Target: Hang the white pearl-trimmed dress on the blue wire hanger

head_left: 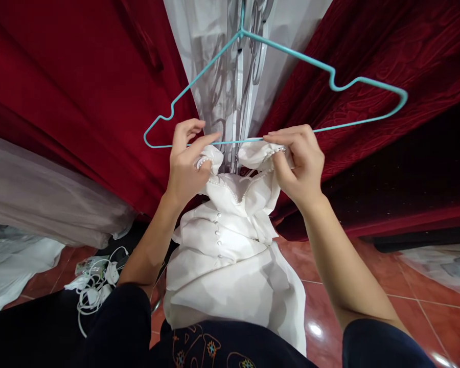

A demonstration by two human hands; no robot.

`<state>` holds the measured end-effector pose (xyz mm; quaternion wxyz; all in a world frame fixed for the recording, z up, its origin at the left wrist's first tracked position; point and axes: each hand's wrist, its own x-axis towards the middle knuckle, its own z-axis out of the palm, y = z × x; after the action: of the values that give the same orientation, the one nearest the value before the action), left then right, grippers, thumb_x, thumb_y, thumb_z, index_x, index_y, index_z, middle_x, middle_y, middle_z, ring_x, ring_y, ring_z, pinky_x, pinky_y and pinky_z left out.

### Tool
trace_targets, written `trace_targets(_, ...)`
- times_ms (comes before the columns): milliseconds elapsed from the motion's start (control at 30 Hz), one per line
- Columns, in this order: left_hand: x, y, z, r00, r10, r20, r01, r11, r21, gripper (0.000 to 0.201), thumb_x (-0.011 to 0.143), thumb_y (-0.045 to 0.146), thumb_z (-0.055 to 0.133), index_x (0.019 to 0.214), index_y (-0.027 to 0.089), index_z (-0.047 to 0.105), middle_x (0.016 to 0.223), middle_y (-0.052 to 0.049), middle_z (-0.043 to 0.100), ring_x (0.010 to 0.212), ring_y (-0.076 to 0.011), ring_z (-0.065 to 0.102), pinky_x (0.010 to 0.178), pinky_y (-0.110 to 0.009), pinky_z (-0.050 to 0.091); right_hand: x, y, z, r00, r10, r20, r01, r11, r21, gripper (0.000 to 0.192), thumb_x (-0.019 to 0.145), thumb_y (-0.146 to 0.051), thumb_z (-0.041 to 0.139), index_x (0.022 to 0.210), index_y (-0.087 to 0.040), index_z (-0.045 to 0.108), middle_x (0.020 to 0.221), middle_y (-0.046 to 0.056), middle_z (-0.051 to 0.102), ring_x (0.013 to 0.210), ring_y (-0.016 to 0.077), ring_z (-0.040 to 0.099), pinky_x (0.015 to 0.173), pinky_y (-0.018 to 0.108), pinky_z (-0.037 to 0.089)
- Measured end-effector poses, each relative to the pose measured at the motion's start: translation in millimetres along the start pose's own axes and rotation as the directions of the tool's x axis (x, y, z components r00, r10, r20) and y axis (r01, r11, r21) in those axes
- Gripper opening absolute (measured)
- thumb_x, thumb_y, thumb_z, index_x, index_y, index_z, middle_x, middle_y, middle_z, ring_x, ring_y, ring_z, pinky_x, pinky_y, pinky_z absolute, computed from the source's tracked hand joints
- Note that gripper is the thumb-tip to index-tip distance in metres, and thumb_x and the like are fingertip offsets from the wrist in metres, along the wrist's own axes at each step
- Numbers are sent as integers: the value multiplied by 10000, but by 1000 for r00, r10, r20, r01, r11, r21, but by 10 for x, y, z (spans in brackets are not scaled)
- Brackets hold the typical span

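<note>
White pearl-trimmed fabric dress (233, 250) hangs below fingers; left hand (186, 166), right hand (302, 161) pinch its straps; thin turquoise hanger (237, 141) at fingertips.

Red hanging fabric (80, 102), tiled floor (433, 322) (glossy)

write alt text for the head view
Left hand and right hand hold the beaded shoulders of a white dress at the bottom bar of a turquoise hanger. Red cloth hangs either side; white cables lie lower left.

Single camera on the wearer's head over there, facing forward and down, near the white dress (232, 281) mid-frame, dark shirt (224, 343) along the bottom edge.
</note>
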<state>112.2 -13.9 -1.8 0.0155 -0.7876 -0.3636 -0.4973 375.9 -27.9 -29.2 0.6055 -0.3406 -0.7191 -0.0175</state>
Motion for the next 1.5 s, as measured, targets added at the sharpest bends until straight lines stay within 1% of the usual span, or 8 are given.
trace_targets(133,-363,-138,-47,940,33,-339,-49,998,-38,148,795,187,665,922,240,613,902,-30,534,856,-204,584,777,-356,522,24,-19,-13,999,30,10,-30,999,-25,240,1049,-280,541,1139,-271,763,1056,68,713,1058,228,707,973,468,628)
trace_targets(233,-571,-312,-128,918,-297,-263,224,936,-273,225,708,151,628,865,233,489,794,22,502,692,-130,517,627,-262,422,66,-10,-13,999,45,13,-44,999,-31,229,1042,-307,550,1112,-269,764,1009,61,695,1004,221,697,950,463,630)
trace_targets(333,-551,-519,-257,780,-594,-197,465,760,-453,313,641,164,629,859,238,417,776,38,476,670,-110,496,615,-238,406,70,-13,-13,998,65,8,-65,997,-48,213,1037,-327,559,1088,-278,760,998,56,693,1001,223,697,962,476,626)
trace_targets(467,-199,-777,-472,669,-694,-265,532,696,-482,372,739,205,673,856,243,322,775,33,389,680,-121,445,648,-277,402,48,-31,-17,996,77,32,-76,996,-54,204,1025,-327,545,1068,-275,738,1034,68,710,1044,238,699,961,489,621)
trace_targets(700,387,-1235,-698,796,-497,-345,459,868,-191,476,1004,450,727,924,226,314,859,13,275,820,-90,391,764,-284,341,51,-25,-11,997,51,60,-48,998,-41,176,991,-296,569,1046,-268,734,1032,77,707,1029,239,683,960,480,605)
trace_targets(900,708,-1166,-542,881,-390,-268,317,907,-279,478,873,148,867,897,198,393,818,24,259,713,-71,271,673,-255,298,51,-30,14,999,25,32,-25,1000,3,157,1010,-310,585,1032,-261,733,1015,69,705,987,222,678,927,461,599)
trace_targets(1300,728,-466,-1002,831,-364,-421,244,918,-311,451,574,-270,481,694,144,616,626,68,470,614,-59,396,595,-267,283,45,-4,71,998,58,4,-58,998,-4,231,1046,-414,554,1027,-274,737,979,67,691,976,230,667,991,500,593)
trace_targets(1500,1047,-511,-705,871,-331,-363,231,928,-292,500,644,-344,523,759,142,546,659,80,451,596,-31,359,577,-228,278,57,-39,89,997,71,-9,-71,997,28,204,1027,-390,589,982,-255,735,941,51,685,938,208,655,913,450,585)
